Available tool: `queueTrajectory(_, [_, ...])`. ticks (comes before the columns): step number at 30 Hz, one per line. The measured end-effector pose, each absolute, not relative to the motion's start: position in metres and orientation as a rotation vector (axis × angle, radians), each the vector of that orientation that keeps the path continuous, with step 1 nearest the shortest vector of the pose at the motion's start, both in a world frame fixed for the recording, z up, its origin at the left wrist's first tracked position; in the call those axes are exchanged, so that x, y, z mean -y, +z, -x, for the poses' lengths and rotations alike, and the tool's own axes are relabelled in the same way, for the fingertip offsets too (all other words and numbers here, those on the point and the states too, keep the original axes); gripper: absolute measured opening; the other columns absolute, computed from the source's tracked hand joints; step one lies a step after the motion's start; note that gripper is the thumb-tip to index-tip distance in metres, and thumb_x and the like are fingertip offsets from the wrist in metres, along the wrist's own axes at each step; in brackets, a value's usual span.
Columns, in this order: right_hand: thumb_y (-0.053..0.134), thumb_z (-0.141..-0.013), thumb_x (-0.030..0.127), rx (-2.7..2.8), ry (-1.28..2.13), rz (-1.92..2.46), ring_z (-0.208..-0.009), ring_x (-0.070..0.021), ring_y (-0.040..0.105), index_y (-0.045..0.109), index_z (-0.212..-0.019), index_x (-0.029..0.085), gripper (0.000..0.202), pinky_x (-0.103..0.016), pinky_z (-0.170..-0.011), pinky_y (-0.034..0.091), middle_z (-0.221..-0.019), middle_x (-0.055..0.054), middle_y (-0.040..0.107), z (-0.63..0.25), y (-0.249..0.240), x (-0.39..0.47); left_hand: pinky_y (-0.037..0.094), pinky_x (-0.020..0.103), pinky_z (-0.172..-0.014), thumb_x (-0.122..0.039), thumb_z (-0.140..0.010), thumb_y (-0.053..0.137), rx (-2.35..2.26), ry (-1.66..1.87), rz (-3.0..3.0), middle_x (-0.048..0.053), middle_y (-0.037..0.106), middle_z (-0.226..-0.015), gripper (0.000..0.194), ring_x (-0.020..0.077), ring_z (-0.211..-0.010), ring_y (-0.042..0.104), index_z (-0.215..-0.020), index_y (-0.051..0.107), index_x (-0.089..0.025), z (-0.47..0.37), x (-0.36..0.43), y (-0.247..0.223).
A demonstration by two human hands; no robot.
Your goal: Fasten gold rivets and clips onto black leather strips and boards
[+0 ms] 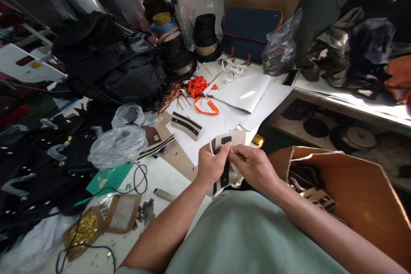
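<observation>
Close to my body I hold a beige panel with black stripes and a small metal stud low on one stripe. My left hand is closed around its left side, thumb pressed on the face. The fingers of my right hand pinch at the panel's right part, fingertips almost meeting my left thumb; anything small between them is hidden. A similar beige piece with black bands lies on the white sheet ahead. Left of it are a brown patch and a striped strip.
An open cardboard box with similar pieces stands at my right. On the left are gold-coloured small parts, a black cord and black bags. Orange ribbon, strap rolls and a navy bag sit farther back.
</observation>
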State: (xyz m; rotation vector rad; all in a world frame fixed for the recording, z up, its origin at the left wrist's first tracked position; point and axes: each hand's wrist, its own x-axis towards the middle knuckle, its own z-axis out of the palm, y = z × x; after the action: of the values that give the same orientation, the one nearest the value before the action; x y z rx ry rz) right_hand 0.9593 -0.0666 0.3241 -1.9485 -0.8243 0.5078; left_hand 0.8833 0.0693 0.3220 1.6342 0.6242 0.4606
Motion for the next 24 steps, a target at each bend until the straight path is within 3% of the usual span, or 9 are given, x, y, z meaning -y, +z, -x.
queueTrajectory(8, [0.055, -0.099, 0.042, 0.94, 0.482, 2.095, -0.062, -0.0141, 0.043, 0.043, -0.068, 0.022, 0.038, -0.029, -0.063, 0.031, -0.067, 0.001, 0.051, -0.971, 0.318, 0.077, 0.057, 0.031, -0.076, -0.046, -0.082, 0.077, -0.698, 0.367, -1.375, 0.005, 0.079, -0.086, 0.031, 0.0233, -0.082, 0.073, -0.088, 0.077, -0.015, -0.901, -0.059, 0.294])
queueTrajectory(13, [0.056, -0.097, 0.041, 0.867, 0.533, 2.103, -0.062, -0.0138, 0.042, 0.043, -0.067, 0.022, 0.038, -0.029, -0.062, 0.032, -0.063, 0.003, 0.047, -0.978, 0.314, 0.08, 0.054, 0.029, -0.076, -0.042, -0.086, 0.072, -0.684, 0.444, -1.63, 0.004, 0.077, -0.078, 0.027, 0.0213, -0.078, 0.07, -0.08, 0.076, -0.016, -0.905, -0.052, 0.298])
queueTrajectory(19, [0.06, -0.095, 0.041, 0.802, 0.569, 2.002, -0.06, -0.0133, 0.042, 0.052, -0.064, 0.021, 0.038, -0.028, -0.058, 0.031, -0.06, 0.002, 0.05, -0.974, 0.315, 0.084, 0.053, 0.028, -0.077, -0.04, -0.086, 0.07, -0.691, 0.495, -1.77, 0.003, 0.076, -0.075, 0.024, 0.0208, -0.076, 0.069, -0.079, 0.076, -0.018, -0.914, -0.054, 0.289])
queueTrajectory(24, [0.064, -0.093, 0.052, 0.977, 0.992, 1.595, -0.062, -0.0159, 0.054, 0.068, -0.073, 0.021, 0.037, -0.028, -0.059, 0.041, -0.068, -0.001, 0.063, -0.954, 0.326, 0.086, 0.055, 0.032, -0.081, -0.042, -0.083, 0.072, -0.987, 0.615, -1.627, 0.009, 0.079, -0.087, 0.029, 0.0255, -0.087, 0.074, -0.086, 0.077, -0.014, -0.928, -0.102, 0.274])
